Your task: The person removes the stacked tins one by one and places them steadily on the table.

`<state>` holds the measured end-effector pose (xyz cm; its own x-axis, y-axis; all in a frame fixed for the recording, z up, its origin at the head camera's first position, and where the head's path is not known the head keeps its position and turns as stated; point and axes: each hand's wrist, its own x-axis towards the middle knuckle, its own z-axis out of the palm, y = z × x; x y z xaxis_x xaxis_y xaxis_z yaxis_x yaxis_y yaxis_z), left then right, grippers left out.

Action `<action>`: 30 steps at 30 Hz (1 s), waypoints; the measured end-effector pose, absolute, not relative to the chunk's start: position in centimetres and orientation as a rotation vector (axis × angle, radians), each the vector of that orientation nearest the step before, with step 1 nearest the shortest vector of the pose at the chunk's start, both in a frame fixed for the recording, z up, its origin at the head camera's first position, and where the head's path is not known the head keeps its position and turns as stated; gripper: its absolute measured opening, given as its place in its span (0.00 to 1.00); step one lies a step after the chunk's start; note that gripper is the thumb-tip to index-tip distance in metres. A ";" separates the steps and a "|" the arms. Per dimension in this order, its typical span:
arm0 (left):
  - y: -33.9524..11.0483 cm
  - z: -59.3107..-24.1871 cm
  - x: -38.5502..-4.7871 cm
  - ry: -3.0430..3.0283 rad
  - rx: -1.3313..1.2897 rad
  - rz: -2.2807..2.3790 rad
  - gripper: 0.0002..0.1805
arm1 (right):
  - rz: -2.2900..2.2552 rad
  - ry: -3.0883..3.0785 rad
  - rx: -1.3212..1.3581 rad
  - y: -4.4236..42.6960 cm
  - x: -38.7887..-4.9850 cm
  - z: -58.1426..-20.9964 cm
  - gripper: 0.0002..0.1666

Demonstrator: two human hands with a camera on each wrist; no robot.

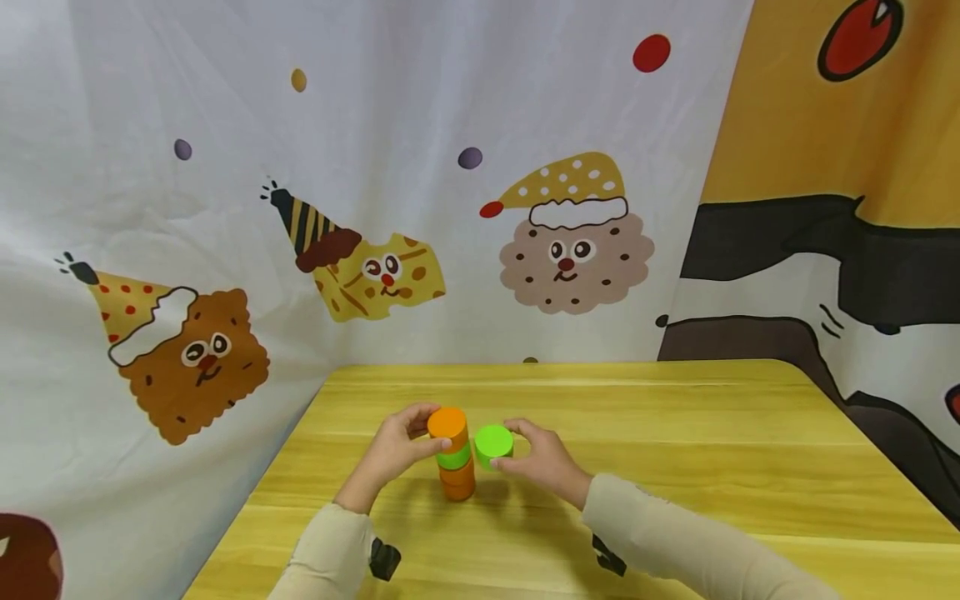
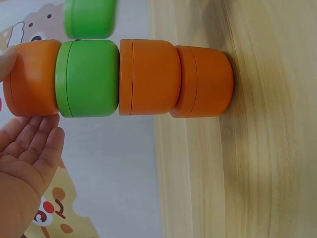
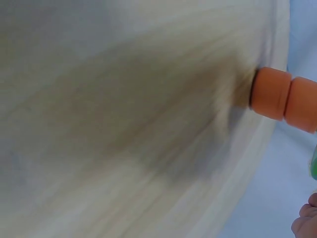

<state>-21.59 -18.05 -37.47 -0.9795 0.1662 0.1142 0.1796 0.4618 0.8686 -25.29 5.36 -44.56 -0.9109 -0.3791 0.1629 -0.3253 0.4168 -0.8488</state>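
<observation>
Hands: The left hand (image 1: 396,443) grips the top orange block (image 1: 447,423) of a stack (image 1: 453,458), thumb on the near side; the right hand (image 1: 546,460) pinches a loose green block (image 1: 493,442) between thumb and fingers.
Curtain: A cartoon print (image 1: 397,100) hangs beyond the far edge of the wood-grain table (image 1: 675,450).
Table: The stack stands well in from the far edge, nearer the left edge than the right.
Stack: Four blocks rise in one column, with a base block (image 2: 210,82), a second orange (image 2: 151,77), a middle green (image 2: 91,79) and the top orange. The base sits slightly out of line with the block above.
Loose green: Held clear of the table, just right of the stack, about level with the middle green.
Stacking: The step appears to be building upward, the left hand seemingly setting or steadying the top orange.
Next move: Likely calls for raising the loose green above the top orange, centring it and lowering it gently; the offset base could make the column wobble.
</observation>
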 end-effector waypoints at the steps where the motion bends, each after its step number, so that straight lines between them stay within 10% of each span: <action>1: -18.1 -37.6 -21.6 -2.674 -0.306 -1.594 0.27 | -1.536 2.597 -0.646 5.4 -25.3 -44.8 0.33; 30: -19.2 -40.5 -23.6 -2.664 -0.289 -1.642 0.30 | -1.454 2.552 -0.621 6.4 -25.6 -49.1 0.35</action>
<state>-23.56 -19.20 -40.46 -0.9831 0.1564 0.0950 0.1552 0.4371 0.8859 -25.57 6.40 -49.05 -0.9052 -0.4172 0.0810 -0.2824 0.4481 -0.8482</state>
